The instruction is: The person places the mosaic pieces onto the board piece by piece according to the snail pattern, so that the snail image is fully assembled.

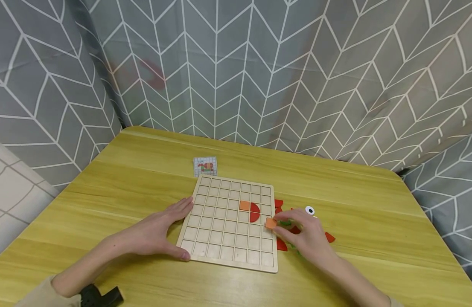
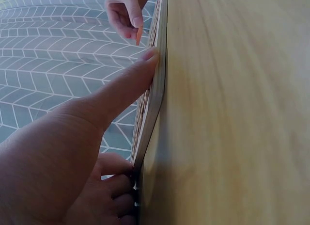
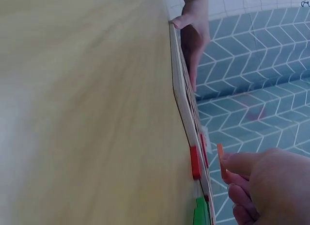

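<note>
A pale wooden grid board (image 1: 220, 224) lies on the table. On it an orange square block (image 1: 244, 205) sits to the left of a red semicircle block (image 1: 254, 212). My left hand (image 1: 159, 230) touches the board's left side, fingers along the edge and thumb at the near corner. The thumb (image 2: 131, 82) shows against the board's edge in the left wrist view. Above the board's right edge, my right hand (image 1: 309, 234) pinches another orange square block (image 1: 271, 223) between thumb and fingertips. The right wrist view shows that block (image 3: 221, 161) edge-on, raised off the board.
Red blocks (image 1: 281, 244) and green blocks lie right of the board, partly hidden by my right hand. A round eye piece (image 1: 310, 210) is among them. Behind the board lies a small pattern card (image 1: 205, 166). A black object (image 1: 101, 296) is near my left sleeve. A patterned curtain (image 1: 236, 72) hangs behind the table.
</note>
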Motion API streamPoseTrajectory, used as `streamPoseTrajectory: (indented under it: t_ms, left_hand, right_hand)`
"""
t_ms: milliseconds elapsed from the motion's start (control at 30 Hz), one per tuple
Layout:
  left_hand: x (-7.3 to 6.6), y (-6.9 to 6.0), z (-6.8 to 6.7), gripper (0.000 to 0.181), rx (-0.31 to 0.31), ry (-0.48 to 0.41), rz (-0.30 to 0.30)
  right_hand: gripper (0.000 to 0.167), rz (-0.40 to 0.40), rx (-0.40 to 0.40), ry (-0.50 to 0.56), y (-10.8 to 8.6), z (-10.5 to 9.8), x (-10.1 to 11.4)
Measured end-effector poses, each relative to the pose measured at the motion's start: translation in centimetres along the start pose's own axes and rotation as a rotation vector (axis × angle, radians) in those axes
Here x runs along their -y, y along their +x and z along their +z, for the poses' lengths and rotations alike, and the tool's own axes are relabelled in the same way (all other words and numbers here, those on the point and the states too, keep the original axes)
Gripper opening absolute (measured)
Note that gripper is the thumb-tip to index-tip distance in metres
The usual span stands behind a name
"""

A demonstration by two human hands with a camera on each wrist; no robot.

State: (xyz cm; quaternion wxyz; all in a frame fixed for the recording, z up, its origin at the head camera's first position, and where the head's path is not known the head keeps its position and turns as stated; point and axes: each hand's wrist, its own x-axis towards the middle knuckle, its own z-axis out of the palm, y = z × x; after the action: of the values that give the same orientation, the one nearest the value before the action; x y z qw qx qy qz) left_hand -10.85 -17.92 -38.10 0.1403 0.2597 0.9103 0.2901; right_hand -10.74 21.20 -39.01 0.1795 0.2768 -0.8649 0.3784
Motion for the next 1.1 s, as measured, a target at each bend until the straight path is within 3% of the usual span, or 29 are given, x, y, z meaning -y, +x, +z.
streamPoseTrajectory:
  t_ms: [133, 533, 767, 1100]
  left_hand:
    - [0.0, 0.0, 0.0, 0.127, 0.0, 0.0, 0.004]
    - [0.0, 0.0, 0.0, 0.126, 0.002, -0.006, 0.005]
    - [0.0, -0.1, 0.0, 0.126, -0.002, -0.009, 0.003]
    - [0.1, -0.1, 0.1, 0.126, 0.0, -0.001, 0.003]
  right_hand:
    - [0.03, 0.018, 0.027, -0.023, 0.7, 0.7, 0.0]
    - [0.027, -0.029, 0.047, 0.014, 2.4, 2.9, 0.5]
    - [0.024, 0.01, 0.093, 0.053, 3.1, 4.1, 1.0]
    - [0.024, -0.026, 0.07, 0.012, 3.4, 5.1, 1.0]
